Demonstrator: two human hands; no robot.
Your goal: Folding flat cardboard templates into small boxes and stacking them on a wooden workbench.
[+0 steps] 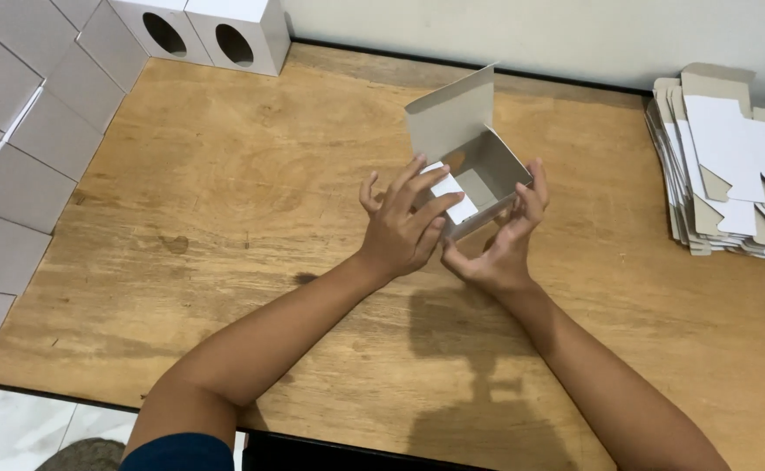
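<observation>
Wooden table (225, 201) carries a half-folded box (474, 166), raised at centre. Left hand (404, 227) presses a flap, fingers spread; right hand (505, 240) grips its side. Better to crease squarely along scores.

Both bare forearms reached in from the lower edge, the left from about 7 o'clock, the right from about 5 o'clock, converging toward the centre. Left hand (404, 228) raised with its back to the camera, fingers spread and slightly curled, fingertips pointing toward 1 o'clock. Right hand (503, 234) turned palm inward, facing the left one, fingers extended upward toward 12 o'clock, thumb angled toward 10 o'clock. Heels of the two hands close together, just beside each other. Dark blue sleeve at the left upper arm.
</observation>
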